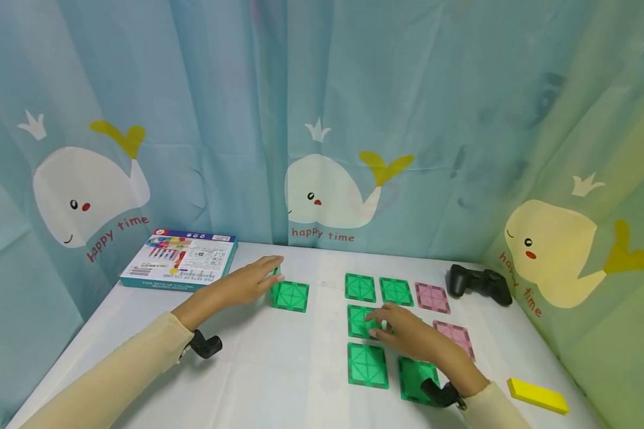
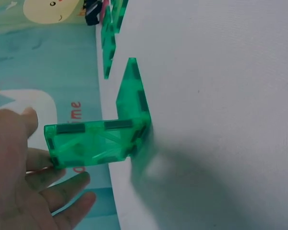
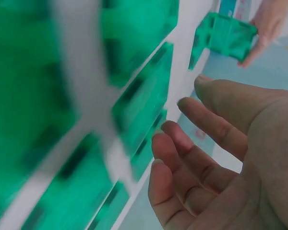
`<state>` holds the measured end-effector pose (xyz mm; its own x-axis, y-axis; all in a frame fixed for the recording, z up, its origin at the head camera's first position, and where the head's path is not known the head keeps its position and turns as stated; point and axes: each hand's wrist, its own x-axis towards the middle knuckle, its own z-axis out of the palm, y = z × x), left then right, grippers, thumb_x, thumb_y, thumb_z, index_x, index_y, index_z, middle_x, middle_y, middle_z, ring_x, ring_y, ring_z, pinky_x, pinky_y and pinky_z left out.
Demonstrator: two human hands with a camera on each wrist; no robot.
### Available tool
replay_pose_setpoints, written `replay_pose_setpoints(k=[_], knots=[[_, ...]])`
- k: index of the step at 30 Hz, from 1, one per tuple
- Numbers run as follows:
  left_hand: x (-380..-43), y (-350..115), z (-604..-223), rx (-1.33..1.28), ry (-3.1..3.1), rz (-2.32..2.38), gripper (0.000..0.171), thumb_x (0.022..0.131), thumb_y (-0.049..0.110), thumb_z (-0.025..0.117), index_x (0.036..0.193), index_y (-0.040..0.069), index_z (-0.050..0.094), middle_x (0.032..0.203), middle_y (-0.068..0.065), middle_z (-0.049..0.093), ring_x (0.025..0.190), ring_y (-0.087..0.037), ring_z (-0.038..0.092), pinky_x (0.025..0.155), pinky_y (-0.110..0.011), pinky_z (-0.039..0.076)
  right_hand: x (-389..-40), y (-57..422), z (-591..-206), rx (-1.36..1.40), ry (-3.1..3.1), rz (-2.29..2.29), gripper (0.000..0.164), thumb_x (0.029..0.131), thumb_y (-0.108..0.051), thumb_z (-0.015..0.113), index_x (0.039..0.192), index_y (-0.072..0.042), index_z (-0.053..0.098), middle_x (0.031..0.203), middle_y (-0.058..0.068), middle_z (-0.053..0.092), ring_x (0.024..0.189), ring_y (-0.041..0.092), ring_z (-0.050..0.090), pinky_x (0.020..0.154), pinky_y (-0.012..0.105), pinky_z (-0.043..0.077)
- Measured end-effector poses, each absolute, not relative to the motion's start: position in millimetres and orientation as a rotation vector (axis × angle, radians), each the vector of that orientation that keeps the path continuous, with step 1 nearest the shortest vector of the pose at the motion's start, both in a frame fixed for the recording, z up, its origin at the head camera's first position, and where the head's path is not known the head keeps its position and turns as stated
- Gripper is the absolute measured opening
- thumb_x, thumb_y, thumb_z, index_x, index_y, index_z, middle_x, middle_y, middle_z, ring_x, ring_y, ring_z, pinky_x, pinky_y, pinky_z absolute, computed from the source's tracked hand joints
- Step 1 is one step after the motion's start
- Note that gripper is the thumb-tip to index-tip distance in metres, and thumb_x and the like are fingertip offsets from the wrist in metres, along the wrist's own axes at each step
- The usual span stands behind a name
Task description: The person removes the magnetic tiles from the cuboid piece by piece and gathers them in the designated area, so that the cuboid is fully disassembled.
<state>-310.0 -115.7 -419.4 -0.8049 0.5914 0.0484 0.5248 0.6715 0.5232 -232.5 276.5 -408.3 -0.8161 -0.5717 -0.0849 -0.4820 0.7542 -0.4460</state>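
A green translucent square tile (image 2: 89, 143) stands upright at the left edge of a flat green tile (image 1: 291, 297). My left hand (image 1: 249, 279) is at its top edge, fingers loosely spread and the thumb apart from the tile in the left wrist view. My right hand (image 1: 408, 333) hovers over a group of flat green tiles (image 1: 367, 365), fingers relaxed and bent with nothing between them, as the right wrist view shows. It covers part of the middle-row tiles. Two pink tiles (image 1: 433, 297) lie on that group's right side.
A boxed set (image 1: 179, 259) lies at the back left of the white table (image 1: 279, 369). On the right are a black game controller (image 1: 479, 284) and a yellow block (image 1: 538, 395). A blue curtain (image 1: 236, 119) with whale prints hangs behind the table.
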Motion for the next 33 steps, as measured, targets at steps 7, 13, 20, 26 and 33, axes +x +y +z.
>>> replay_pose_setpoints(k=[7, 13, 20, 26, 33], knots=[[-309.4, -117.5, -413.9, 0.907, 2.714, 0.753, 0.087, 0.105, 0.041, 0.067, 0.167, -0.001, 0.023, 0.173, -0.021, 0.024, 0.16, -0.039, 0.024, 0.128, -0.056, 0.025, -274.1, 220.6, -414.9, -0.81, 2.723, -0.57, 0.043, 0.106, -0.025, 0.068, 0.143, -0.004, 0.061, 0.126, 0.016, 0.063, 0.113, 0.031, 0.064, 0.093, 0.049, 0.056], [-311.4, -117.4, -412.9, 0.904, 2.686, 0.783, 0.084, 0.104, 0.027, 0.071, 0.167, 0.0, 0.022, 0.172, -0.021, 0.025, 0.159, -0.04, 0.026, 0.127, -0.058, 0.028, -305.7, 163.1, -426.7, -0.749, 2.726, -0.515, 0.068, 0.099, -0.037, 0.076, 0.156, -0.009, 0.049, 0.146, 0.018, 0.054, 0.135, 0.033, 0.055, 0.11, 0.053, 0.05], [-313.4, -117.2, -412.7, 0.905, 2.708, 0.775, 0.083, 0.102, 0.027, 0.073, 0.166, 0.0, 0.027, 0.169, -0.022, 0.03, 0.156, -0.041, 0.032, 0.125, -0.058, 0.032, -316.2, 122.9, -433.9, -0.694, 2.728, -0.46, 0.082, 0.098, -0.039, 0.077, 0.164, -0.009, 0.038, 0.157, 0.02, 0.045, 0.145, 0.036, 0.045, 0.116, 0.053, 0.045], [-312.2, -119.7, -411.4, 0.864, 2.736, 0.77, 0.082, 0.101, 0.028, 0.074, 0.164, -0.001, 0.03, 0.166, -0.023, 0.033, 0.152, -0.042, 0.039, 0.123, -0.057, 0.036, -318.9, 120.7, -433.1, -0.606, 2.743, -0.485, 0.08, 0.092, -0.042, 0.083, 0.155, -0.006, 0.05, 0.142, 0.019, 0.051, 0.131, 0.034, 0.048, 0.109, 0.052, 0.048], [-312.0, -121.8, -414.2, 0.876, 2.737, 0.763, 0.079, 0.102, 0.025, 0.074, 0.162, -0.004, 0.031, 0.163, -0.025, 0.036, 0.149, -0.041, 0.042, 0.121, -0.057, 0.038, -315.9, 129.6, -436.3, -0.638, 2.758, -0.703, 0.065, 0.091, -0.032, 0.086, 0.143, -0.01, 0.056, 0.123, 0.015, 0.049, 0.109, 0.028, 0.054, 0.096, 0.049, 0.052]])
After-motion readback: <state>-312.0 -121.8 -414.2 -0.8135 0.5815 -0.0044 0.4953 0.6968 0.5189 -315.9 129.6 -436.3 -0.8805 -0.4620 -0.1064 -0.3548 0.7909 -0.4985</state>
